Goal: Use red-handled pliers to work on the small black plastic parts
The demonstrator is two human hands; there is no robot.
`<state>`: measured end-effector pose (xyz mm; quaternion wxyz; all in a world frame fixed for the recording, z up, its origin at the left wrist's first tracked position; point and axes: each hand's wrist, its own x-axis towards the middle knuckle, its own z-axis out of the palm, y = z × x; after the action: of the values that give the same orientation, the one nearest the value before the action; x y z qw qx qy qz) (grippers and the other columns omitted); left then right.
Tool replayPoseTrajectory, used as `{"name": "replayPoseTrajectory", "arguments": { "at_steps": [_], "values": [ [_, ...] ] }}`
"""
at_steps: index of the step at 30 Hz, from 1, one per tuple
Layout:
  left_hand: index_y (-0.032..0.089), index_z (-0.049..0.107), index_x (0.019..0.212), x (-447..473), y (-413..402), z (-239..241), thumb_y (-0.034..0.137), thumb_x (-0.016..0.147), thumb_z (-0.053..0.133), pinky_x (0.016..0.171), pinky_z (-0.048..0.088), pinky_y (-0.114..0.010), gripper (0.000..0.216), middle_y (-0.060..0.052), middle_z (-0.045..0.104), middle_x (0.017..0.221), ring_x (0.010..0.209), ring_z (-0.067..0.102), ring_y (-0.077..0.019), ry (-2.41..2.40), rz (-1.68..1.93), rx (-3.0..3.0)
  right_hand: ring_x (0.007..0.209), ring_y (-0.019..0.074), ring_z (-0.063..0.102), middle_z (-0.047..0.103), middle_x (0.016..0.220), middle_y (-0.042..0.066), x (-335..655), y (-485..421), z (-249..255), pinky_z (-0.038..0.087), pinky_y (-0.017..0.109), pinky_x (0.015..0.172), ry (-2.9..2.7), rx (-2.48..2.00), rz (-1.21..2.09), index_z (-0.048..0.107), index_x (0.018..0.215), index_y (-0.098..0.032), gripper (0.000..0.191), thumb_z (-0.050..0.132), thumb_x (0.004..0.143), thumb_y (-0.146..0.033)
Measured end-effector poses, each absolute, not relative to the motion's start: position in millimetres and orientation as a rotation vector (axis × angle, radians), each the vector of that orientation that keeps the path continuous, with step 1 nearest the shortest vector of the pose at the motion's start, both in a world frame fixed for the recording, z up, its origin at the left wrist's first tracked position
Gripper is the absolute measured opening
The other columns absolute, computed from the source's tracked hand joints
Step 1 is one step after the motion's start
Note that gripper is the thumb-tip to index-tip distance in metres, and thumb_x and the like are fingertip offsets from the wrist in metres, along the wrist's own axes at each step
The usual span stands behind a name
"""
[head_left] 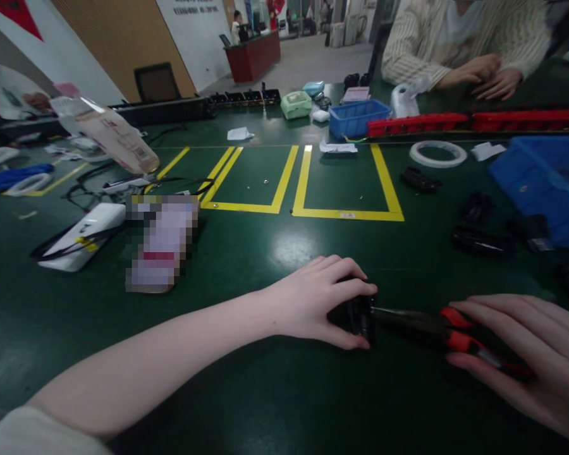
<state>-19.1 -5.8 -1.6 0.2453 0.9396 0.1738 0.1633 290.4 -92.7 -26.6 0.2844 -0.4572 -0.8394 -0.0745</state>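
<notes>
My left hand (320, 300) grips a small black part (361, 316) between thumb and fingers, just above or on the dark green table (246, 379). What the part is cannot be made out, as the fingers cover much of it. My right hand (526, 354) is wrapped round the red handles of long-nose pliers (412, 320). Their thin tips point left and meet the near side of the black part. Whether the jaws pinch it is too small to tell.
Several black parts (481, 241) lie at right by a large blue bin (545, 183). A tape roll (439, 153), a small blue basket (359, 118) and red trays (417, 124) stand farther back. A phone (164, 243) and white box (88, 234) lie left. Across the table sits a person (469, 50).
</notes>
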Motion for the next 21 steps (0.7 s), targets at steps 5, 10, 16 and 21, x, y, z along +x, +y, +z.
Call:
{"name": "replayPoseTrajectory", "arguments": {
  "at_steps": [5,10,16,21],
  "values": [
    [0.007,0.059,0.128,-18.4,-4.8,-1.7,0.047,0.080,0.077,0.092,0.049,-0.038,0.065,-0.015,0.060,0.120,0.106,0.057,-0.0260,0.468,0.447,2.558,0.081,0.0279,0.071,0.069,0.107,0.013,294.3,-88.3,-22.4,0.060,0.037,0.055,-2.396,-1.062,-0.352,0.061,0.130,-0.026,0.044,0.061,0.087,-0.030],
    [0.006,0.054,0.134,-17.4,-4.6,0.3,0.047,0.079,0.077,0.092,0.048,-0.040,0.072,-0.015,0.060,0.119,0.105,0.056,-0.0268,0.490,0.420,2.572,0.092,0.0302,0.071,0.063,0.120,0.020,288.7,-76.8,-16.8,0.062,0.034,0.058,-2.449,-1.009,-0.354,0.053,0.139,-0.018,0.050,0.054,0.089,-0.027],
    [0.009,0.054,0.135,-16.3,-6.6,1.2,0.047,0.080,0.075,0.092,0.048,-0.041,0.070,-0.015,0.058,0.121,0.107,0.056,-0.0276,0.533,0.376,2.588,0.083,0.0228,0.070,0.069,0.099,0.012,275.7,-61.5,-9.8,0.060,0.034,0.065,-2.488,-0.924,-0.372,0.061,0.114,-0.016,0.025,0.051,0.093,-0.023],
    [0.012,0.054,0.134,-15.8,-6.3,-1.3,0.049,0.080,0.075,0.093,0.047,-0.042,0.070,-0.014,0.058,0.121,0.108,0.056,-0.0287,0.547,0.376,2.590,0.098,0.0249,0.067,0.068,0.109,0.017,274.3,-61.9,-9.0,0.058,0.038,0.079,-2.529,-1.043,-0.322,0.058,0.120,-0.011,0.029,0.048,0.096,-0.024]
  ]
}}
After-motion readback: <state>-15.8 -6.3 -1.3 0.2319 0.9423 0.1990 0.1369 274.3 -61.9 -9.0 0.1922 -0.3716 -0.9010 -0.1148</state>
